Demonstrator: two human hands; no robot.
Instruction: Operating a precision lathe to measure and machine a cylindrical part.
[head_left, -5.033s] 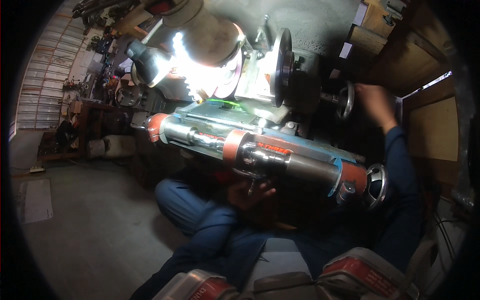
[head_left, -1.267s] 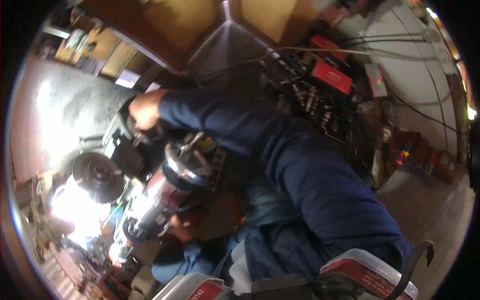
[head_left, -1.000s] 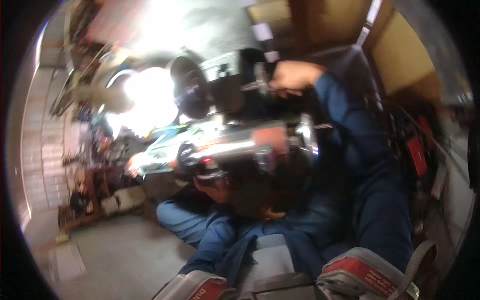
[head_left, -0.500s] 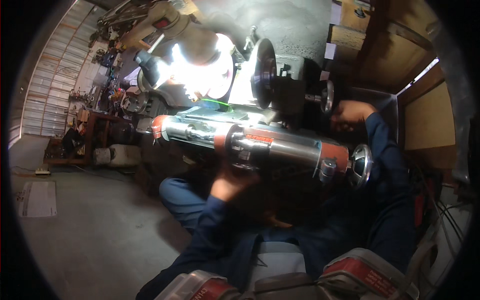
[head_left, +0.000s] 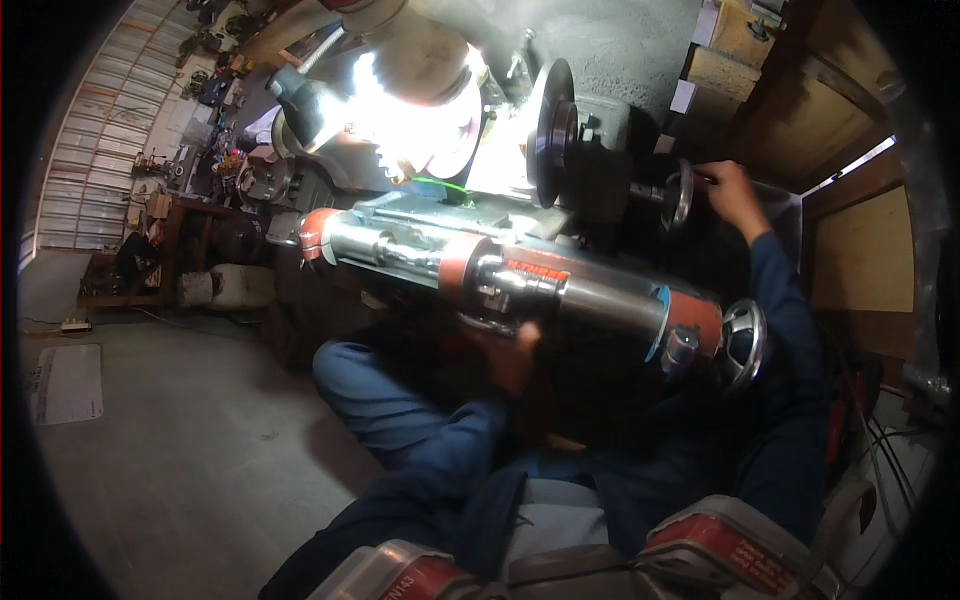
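Observation:
At the right, my right hand (head_left: 735, 195) is closed at the upper rim of a metal handwheel (head_left: 682, 200), its fingers by the wheel's handle. My left hand (head_left: 510, 355) is low in front of the machine, its fingers curled at the edge of a second handwheel (head_left: 485, 323); shadow hides part of the grip. Between my hands runs a long steel cylinder assembly (head_left: 610, 305) with orange-red collars. At its right end stands a spoked chrome handwheel (head_left: 745, 343), with neither hand on it. Behind the assembly is a dark upright disc (head_left: 552, 135).
Glaring light falls on a large round machine part (head_left: 440, 130) at the back. Tools and parts clutter a bench (head_left: 215, 130) at the far left. Wooden panels (head_left: 855, 250) stand close by my right arm. A flat sheet (head_left: 68, 385) lies on the grey floor at the left.
My right hand has moved up the handwheel from its lower right side to the upper rim. My left hand has shifted right along the front handwheel. The whole view has shifted slightly.

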